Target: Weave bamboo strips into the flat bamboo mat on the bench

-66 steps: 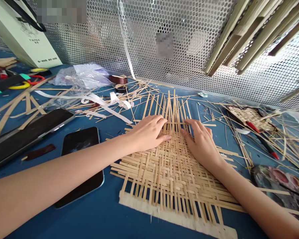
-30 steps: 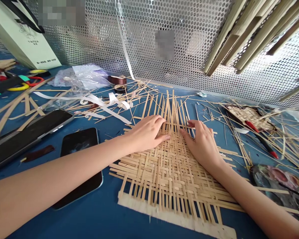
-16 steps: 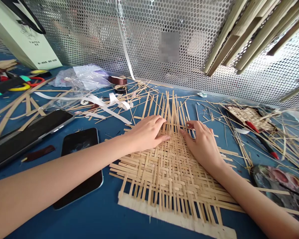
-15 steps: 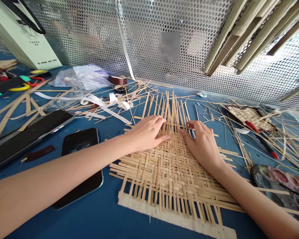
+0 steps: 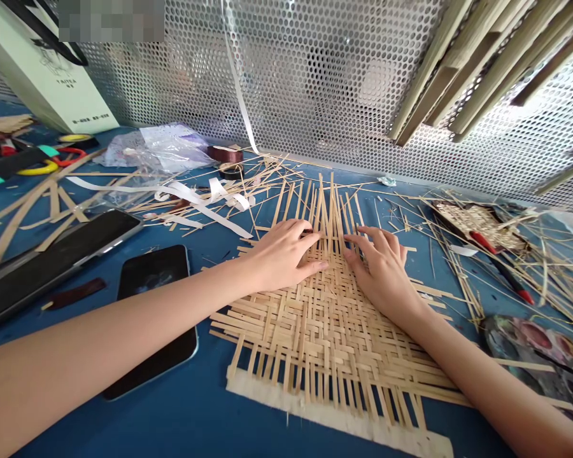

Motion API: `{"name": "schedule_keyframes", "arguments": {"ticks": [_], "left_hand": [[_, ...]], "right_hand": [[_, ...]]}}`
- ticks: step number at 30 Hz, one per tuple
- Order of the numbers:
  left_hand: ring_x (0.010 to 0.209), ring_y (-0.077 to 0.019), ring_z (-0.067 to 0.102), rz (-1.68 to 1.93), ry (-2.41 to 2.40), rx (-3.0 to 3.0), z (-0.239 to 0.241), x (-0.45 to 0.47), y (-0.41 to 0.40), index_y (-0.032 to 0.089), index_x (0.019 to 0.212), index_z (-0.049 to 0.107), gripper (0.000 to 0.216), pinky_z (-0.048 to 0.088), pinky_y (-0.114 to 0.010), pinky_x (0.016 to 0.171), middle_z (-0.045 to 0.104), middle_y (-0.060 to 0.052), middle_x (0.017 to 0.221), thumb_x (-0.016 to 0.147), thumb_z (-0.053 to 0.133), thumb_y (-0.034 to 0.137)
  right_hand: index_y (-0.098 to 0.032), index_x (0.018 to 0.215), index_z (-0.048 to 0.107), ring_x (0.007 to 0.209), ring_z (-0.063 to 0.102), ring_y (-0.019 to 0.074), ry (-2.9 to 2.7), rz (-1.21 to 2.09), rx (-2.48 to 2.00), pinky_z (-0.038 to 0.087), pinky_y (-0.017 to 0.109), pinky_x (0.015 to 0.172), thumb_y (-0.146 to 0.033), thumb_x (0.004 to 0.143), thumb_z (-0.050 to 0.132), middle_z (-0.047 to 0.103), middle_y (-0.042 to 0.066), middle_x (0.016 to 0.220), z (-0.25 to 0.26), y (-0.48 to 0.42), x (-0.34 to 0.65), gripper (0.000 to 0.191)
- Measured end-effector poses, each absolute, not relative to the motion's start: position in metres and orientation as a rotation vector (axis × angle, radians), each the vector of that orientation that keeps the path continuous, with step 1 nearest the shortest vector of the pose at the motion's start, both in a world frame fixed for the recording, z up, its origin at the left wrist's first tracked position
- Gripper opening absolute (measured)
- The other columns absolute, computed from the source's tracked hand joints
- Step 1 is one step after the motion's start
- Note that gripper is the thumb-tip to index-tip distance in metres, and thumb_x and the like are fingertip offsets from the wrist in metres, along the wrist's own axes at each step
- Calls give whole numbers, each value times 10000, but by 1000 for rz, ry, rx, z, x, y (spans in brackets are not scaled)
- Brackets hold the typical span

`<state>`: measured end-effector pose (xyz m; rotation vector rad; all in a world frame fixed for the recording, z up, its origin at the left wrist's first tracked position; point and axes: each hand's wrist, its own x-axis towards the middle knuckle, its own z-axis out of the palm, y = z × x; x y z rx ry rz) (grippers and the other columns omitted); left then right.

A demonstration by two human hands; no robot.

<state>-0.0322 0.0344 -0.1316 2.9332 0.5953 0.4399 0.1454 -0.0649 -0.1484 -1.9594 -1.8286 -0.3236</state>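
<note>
Left forearm [image 5: 124, 337]: bare, slender, smooth in outline, wider at the rear and tapering evenly forward. Left grip [image 5: 281, 256]: bare, slim-fingered, rounded across the back. Right forearm [image 5: 491, 386]: bare, slender, of matching taper. Right grip [image 5: 382, 267]: bare, slim-fingered, of similar build.

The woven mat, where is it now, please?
In the head view, just right of lower centre, the woven mat lies partly under the left hand and right hand.

Tan criss-cross woven mat [image 5: 334, 324], blue tabletop [image 5: 172, 426], pale green bag [image 5: 76, 95]
</note>
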Motion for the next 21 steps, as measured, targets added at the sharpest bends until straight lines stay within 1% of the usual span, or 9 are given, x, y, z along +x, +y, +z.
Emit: {"name": "schedule_keyframes", "arguments": {"ticks": [4,8,17,21], "left_hand": [[1099,-257,384,410,584,2920,-132,-33,35,173,1246,415,609,313,-417,938,424,-126,1182,822,268,585],[1076,-250,392,411,564,2904,-130,-34,34,180,1222,441,575,316,-403,930,433,-114,1145,822,293,566],[1050,-259,393,399,553,2911,-130,-33,35,146,1235,415,615,319,-402,911,432,-126,1114,812,295,577],[1054,-264,378,379,567,2896,-130,-33,35,136,1270,366,646,310,-407,921,417,-134,1123,805,299,581]], "right_hand": [[-235,1061,550,1123,326,305,-1849,-323,-1942,310,492,869,-375,854,432,473,96,1195,-150,-65,146,276],[-229,1056,551,1117,313,306,-1840,-317,-1925,315,497,877,-384,847,442,480,95,1176,-153,-63,149,282],[-207,1024,554,1128,291,310,-1842,-339,-1929,309,493,887,-375,847,444,490,100,1146,-155,-62,151,268],[-214,1021,559,1128,291,318,-1851,-335,-1914,315,506,869,-375,848,435,493,105,1130,-154,-63,151,267]]}}
